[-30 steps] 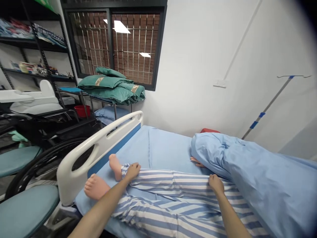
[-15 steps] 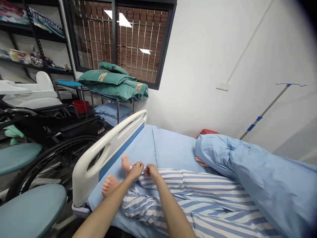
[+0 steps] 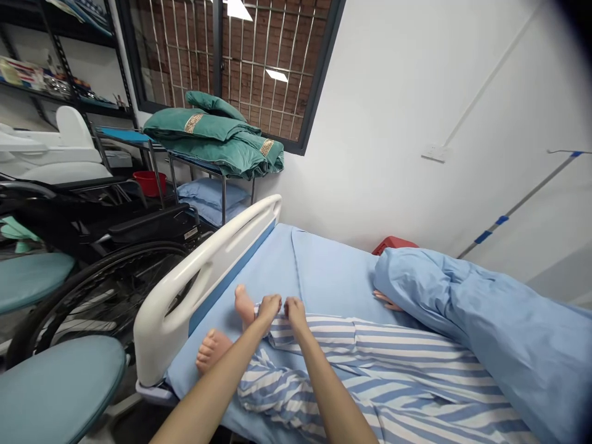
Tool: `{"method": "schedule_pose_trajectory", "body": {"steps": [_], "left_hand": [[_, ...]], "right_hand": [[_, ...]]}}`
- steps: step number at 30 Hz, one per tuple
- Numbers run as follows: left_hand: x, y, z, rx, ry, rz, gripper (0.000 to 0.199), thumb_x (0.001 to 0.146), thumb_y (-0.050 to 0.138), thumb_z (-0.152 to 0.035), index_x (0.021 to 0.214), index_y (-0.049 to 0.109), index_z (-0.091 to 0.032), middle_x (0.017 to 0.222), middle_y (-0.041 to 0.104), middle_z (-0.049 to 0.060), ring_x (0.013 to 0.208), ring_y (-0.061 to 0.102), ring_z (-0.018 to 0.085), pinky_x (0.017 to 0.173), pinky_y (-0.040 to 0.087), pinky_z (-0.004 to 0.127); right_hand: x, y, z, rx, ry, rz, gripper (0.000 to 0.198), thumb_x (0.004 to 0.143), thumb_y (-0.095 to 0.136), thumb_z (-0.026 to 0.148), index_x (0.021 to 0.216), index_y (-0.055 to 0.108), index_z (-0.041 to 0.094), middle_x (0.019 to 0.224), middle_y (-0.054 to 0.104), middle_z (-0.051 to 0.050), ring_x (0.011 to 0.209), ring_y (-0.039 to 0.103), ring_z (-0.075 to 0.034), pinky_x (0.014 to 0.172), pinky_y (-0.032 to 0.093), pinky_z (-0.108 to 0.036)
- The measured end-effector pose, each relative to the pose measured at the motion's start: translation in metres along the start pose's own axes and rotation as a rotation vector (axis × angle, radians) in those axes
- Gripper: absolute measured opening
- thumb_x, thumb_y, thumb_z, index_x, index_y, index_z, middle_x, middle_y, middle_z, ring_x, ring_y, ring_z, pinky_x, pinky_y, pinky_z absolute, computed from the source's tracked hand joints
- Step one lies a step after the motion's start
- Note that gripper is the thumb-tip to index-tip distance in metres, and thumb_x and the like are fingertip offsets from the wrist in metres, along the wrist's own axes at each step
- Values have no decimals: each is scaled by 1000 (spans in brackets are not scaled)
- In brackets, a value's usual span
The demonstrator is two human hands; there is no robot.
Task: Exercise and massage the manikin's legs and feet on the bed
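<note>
With left hand (image 3: 271,304) and right hand (image 3: 295,309) closed into fists, in the head view, grips creased, striped trousers (image 3: 398,370) near one smooth, rounded foot (image 3: 243,303); has them lying along flat blue sheet (image 3: 333,265), from near glossy bed end (image 3: 217,271) with rounded cutouts to puffy, wrinkled quilt (image 3: 490,308).

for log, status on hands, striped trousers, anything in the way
Left hand, right hand curled at far leg of striped trousers; grip unclear. Left forearm partly hides near foot.
</note>
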State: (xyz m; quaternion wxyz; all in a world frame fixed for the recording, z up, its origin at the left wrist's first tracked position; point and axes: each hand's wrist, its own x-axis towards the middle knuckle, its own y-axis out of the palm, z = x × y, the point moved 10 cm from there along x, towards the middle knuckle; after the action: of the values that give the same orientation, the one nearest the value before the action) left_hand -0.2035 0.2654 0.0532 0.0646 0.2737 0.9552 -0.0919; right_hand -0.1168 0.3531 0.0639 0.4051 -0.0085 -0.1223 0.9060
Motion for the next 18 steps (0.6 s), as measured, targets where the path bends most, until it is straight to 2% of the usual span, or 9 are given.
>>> {"method": "schedule_pose_trajectory", "body": {"steps": [3,8,13,16,18], "left_hand": [[-4,10,5,13,27,-14,20,63,37,-23,44,38,-18,41,34,-5,44,31,8,46,23,22],[-5,26,3,-6,58,18,18,62,36,-21,44,36,-18,42,33,-5,45,31,8,46,24,21],[-5,34,-10,-30,79,-1,18,61,36,-22,44,36,-18,41,32,-5,45,30,8,46,24,21],[-6,48,-15,-70,89,28,18,61,36,-24,44,37,-18,40,33,-5,43,31,7,45,25,21],[-9,58,-11,-94,73,52,17,60,36,-24,44,38,-18,39,33,-5,40,31,7,43,24,21]], "right_hand": [[-1,-17,14,-34,-116,-98,24,72,34,30,51,40,19,46,40,4,48,37,-10,49,29,-22],[-6,-21,3,-108,-11,-45,23,70,35,29,50,40,19,47,41,3,50,38,-11,50,28,-23],[-6,-44,8,-35,-50,-95,22,70,34,28,50,38,19,49,39,4,52,38,-11,52,30,-22],[-5,-56,1,-14,-6,-82,22,69,34,28,48,38,19,45,38,4,49,37,-11,50,28,-23],[-5,-66,1,16,-30,-100,22,69,34,28,50,39,19,46,38,4,49,37,-11,50,29,-22]]}}
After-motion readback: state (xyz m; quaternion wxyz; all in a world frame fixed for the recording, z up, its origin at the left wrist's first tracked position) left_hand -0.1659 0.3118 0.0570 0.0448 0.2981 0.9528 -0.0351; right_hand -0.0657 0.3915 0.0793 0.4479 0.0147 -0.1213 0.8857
